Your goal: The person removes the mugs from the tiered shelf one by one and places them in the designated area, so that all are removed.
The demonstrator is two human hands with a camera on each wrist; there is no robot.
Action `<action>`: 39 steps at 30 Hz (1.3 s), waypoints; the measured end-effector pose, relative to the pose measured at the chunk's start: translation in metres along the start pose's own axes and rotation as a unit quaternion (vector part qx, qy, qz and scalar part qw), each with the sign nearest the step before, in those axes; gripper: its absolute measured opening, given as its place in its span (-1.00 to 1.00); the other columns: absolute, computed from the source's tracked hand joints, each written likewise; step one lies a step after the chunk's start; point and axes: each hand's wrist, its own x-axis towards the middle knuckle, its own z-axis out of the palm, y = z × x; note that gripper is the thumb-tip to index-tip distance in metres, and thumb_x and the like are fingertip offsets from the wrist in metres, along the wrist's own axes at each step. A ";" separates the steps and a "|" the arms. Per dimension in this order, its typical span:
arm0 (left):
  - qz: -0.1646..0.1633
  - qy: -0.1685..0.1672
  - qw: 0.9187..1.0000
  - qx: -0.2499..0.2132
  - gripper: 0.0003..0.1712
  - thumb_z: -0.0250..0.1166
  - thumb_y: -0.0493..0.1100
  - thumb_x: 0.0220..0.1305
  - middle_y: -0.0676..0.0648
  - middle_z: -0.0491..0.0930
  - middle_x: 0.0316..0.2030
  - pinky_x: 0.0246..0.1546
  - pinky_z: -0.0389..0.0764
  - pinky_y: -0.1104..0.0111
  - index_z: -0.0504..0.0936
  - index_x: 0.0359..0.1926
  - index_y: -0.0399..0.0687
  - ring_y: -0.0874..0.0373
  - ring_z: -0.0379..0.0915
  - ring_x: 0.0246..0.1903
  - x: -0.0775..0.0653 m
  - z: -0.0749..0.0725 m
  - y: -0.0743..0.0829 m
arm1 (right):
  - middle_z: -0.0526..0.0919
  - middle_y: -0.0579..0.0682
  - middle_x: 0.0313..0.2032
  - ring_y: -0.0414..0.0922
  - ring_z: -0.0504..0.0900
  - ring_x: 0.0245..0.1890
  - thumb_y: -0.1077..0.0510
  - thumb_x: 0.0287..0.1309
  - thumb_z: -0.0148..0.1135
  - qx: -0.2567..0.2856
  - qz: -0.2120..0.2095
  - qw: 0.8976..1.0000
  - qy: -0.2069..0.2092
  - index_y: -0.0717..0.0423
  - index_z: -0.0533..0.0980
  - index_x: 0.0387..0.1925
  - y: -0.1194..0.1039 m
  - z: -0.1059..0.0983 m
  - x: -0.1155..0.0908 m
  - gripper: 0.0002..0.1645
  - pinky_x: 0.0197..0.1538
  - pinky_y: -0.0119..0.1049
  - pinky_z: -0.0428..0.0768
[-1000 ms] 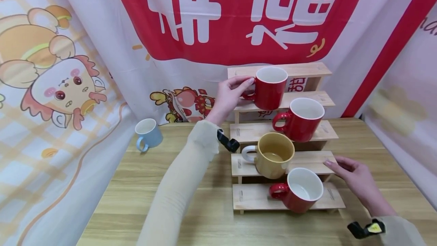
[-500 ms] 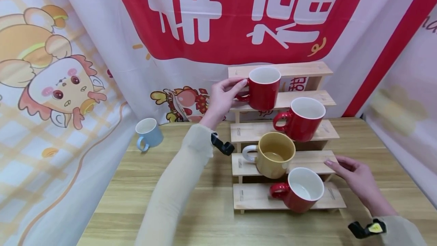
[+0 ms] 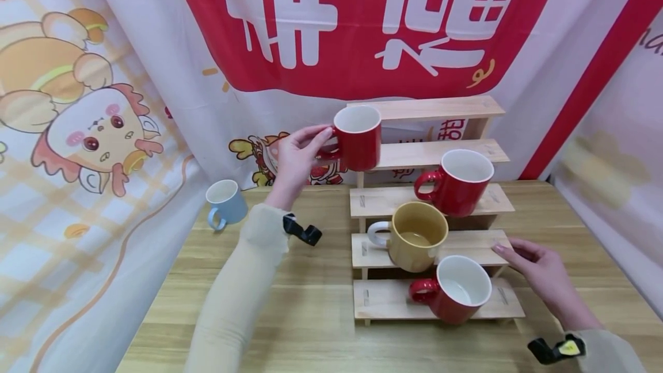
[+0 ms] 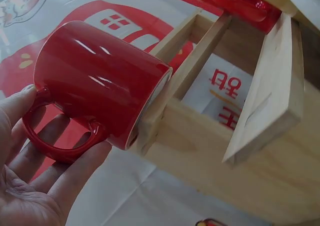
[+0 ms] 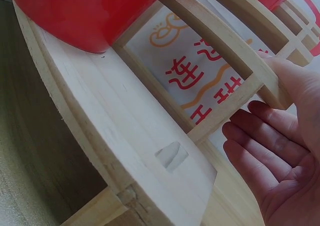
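My left hand (image 3: 297,157) holds a red mug (image 3: 362,145) by its handle, upright at the left end of the upper shelves of a stepped wooden rack (image 3: 445,109). In the left wrist view, fingers and thumb are round the handle, and the mug's base is close to the rack; whether they touch I cannot tell. My right hand (image 3: 546,278) grips the right end of the second shelf from the bottom, thumb on top. Another red mug (image 3: 464,183) stands on the middle shelf, a tan mug (image 3: 414,240) below it, and a third red mug (image 3: 458,298) on the lowest shelf.
A light blue mug (image 3: 230,206) stands at the back left of the wooden table (image 3: 207,292). A printed cloth (image 3: 290,114) hangs behind the rack, with more cloth along both sides. All mug handles on the rack point left.
My left hand has carried the red mug leftward along the upper shelves, to their left end. The right hand and the other mugs have stayed in place.
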 end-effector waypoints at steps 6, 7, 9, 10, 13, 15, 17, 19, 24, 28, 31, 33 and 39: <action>0.016 0.044 0.999 0.011 -0.61 0.44 -0.04 0.29 -0.22 0.72 -0.04 -0.21 0.75 0.10 0.74 0.06 -0.13 -0.14 0.70 -0.10 -0.010 -0.035 0.008 | 0.67 -0.21 -0.11 -0.45 0.56 -0.20 -0.24 0.30 0.33 -0.009 -0.001 1.000 0.002 0.36 0.49 0.26 0.000 0.000 -0.001 -0.18 -0.22 -0.52 0.62; 0.020 0.050 0.998 0.013 -0.61 0.44 -0.04 0.29 -0.23 0.72 -0.04 -0.21 0.75 0.10 0.74 0.06 -0.13 -0.14 0.71 -0.11 -0.012 -0.042 0.009 | 0.68 -0.23 -0.12 -0.45 0.56 -0.20 -0.24 0.30 0.34 -0.009 -0.004 1.000 0.004 0.35 0.50 0.26 0.000 0.000 -0.002 -0.19 -0.22 -0.52 0.62; 0.026 0.062 0.998 0.019 -0.60 0.44 -0.03 0.29 -0.23 0.72 -0.04 -0.22 0.75 0.12 0.73 0.07 -0.13 -0.12 0.72 -0.13 -0.015 -0.054 0.012 | 0.68 -0.28 -0.14 -0.46 0.57 -0.20 -0.22 0.30 0.35 -0.008 -0.008 1.000 0.006 0.35 0.51 0.24 0.000 -0.001 -0.002 -0.20 -0.23 -0.53 0.61; 0.029 0.067 0.997 0.023 -0.60 0.44 -0.02 0.29 -0.23 0.72 -0.05 -0.22 0.75 0.13 0.73 0.07 -0.13 -0.12 0.72 -0.13 -0.017 -0.060 0.012 | 0.68 -0.30 -0.15 -0.46 0.57 -0.20 -0.22 0.30 0.35 -0.007 -0.009 1.000 0.007 0.35 0.51 0.24 0.000 0.000 -0.002 -0.21 -0.23 -0.53 0.61; 0.036 0.083 0.995 0.031 -0.59 0.43 -0.02 0.30 -0.20 0.73 -0.06 -0.22 0.74 0.14 0.73 0.08 -0.13 -0.12 0.71 -0.10 -0.023 -0.077 0.013 | 0.68 -0.33 -0.16 -0.46 0.57 -0.20 -0.22 0.30 0.36 -0.005 -0.011 1.000 0.008 0.34 0.53 0.22 0.000 0.000 -0.002 -0.23 -0.23 -0.53 0.61; 0.040 0.095 0.994 0.018 -0.61 0.44 -0.05 0.30 -0.24 0.73 -0.08 -0.24 0.75 0.11 0.73 0.05 -0.17 -0.14 0.71 -0.11 -0.025 -0.087 0.013 | 0.68 -0.33 -0.17 -0.45 0.57 -0.20 -0.22 0.30 0.36 -0.005 -0.012 1.000 0.009 0.33 0.54 0.21 0.000 0.000 -0.002 -0.24 -0.23 -0.53 0.61; 0.044 0.110 0.993 0.002 -0.64 0.44 -0.09 0.30 -0.27 0.72 -0.09 -0.27 0.75 0.09 0.73 0.02 -0.22 -0.13 0.72 -0.15 -0.029 -0.096 0.012 | 0.68 -0.33 -0.18 -0.45 0.57 -0.21 -0.21 0.30 0.36 -0.004 -0.014 1.000 0.009 0.33 0.54 0.20 0.000 0.000 -0.002 -0.25 -0.23 -0.53 0.61; 0.043 0.128 0.991 -0.012 -0.67 0.45 -0.14 0.29 -0.29 0.72 -0.11 -0.29 0.75 0.08 0.73 -0.01 -0.25 -0.10 0.73 -0.19 -0.032 -0.104 0.010 | 0.69 -0.34 -0.18 -0.44 0.58 -0.20 -0.20 0.30 0.36 -0.001 -0.016 1.000 0.008 0.33 0.55 0.20 0.000 0.000 -0.002 -0.26 -0.22 -0.53 0.61; 0.022 0.167 0.986 -0.010 -0.65 0.49 -0.14 0.24 -0.21 0.75 -0.13 -0.29 0.74 0.10 0.73 -0.03 -0.28 -0.07 0.74 -0.22 -0.044 -0.119 0.003 | 0.68 -0.36 -0.18 -0.45 0.58 -0.20 -0.20 0.30 0.36 0.006 -0.012 1.000 0.005 0.32 0.54 0.21 0.000 0.000 -0.002 -0.26 -0.22 -0.52 0.62; 0.000 0.185 0.983 -0.010 -0.61 0.50 -0.13 0.22 -0.21 0.74 -0.11 -0.26 0.73 0.09 0.72 -0.02 -0.30 -0.09 0.74 -0.20 -0.053 -0.128 -0.007 | 0.67 -0.35 -0.18 -0.44 0.58 -0.21 -0.21 0.30 0.35 0.003 -0.009 1.000 0.005 0.33 0.53 0.22 0.000 -0.001 -0.002 -0.25 -0.23 -0.52 0.62; -0.016 0.201 0.980 -0.002 -0.59 0.49 -0.11 0.22 -0.22 0.74 -0.09 -0.25 0.72 0.09 0.71 -0.01 -0.30 -0.11 0.73 -0.18 -0.060 -0.133 -0.016 | 0.68 -0.33 -0.19 -0.43 0.58 -0.21 -0.20 0.31 0.35 0.001 -0.010 1.000 0.006 0.35 0.52 0.22 0.001 -0.001 -0.001 -0.24 -0.22 -0.51 0.62; -0.021 0.209 0.978 0.007 -0.59 0.49 -0.10 0.23 -0.24 0.73 -0.08 -0.26 0.73 0.10 0.71 -0.01 -0.30 -0.15 0.72 -0.16 -0.065 -0.135 -0.023 | 0.68 -0.33 -0.19 -0.43 0.57 -0.21 -0.21 0.31 0.35 -0.001 -0.009 1.000 0.007 0.35 0.52 0.22 0.002 -0.001 -0.001 -0.23 -0.23 -0.51 0.62; -0.032 0.230 0.973 0.011 -0.57 0.46 -0.14 0.27 -0.22 0.74 -0.12 -0.23 0.72 0.09 0.67 0.02 -0.38 -0.15 0.72 -0.15 -0.078 -0.144 -0.047 | 0.67 -0.35 -0.19 -0.44 0.58 -0.21 -0.20 0.30 0.36 0.001 -0.011 1.000 0.009 0.33 0.54 0.20 0.001 0.000 -0.001 -0.26 -0.22 -0.52 0.62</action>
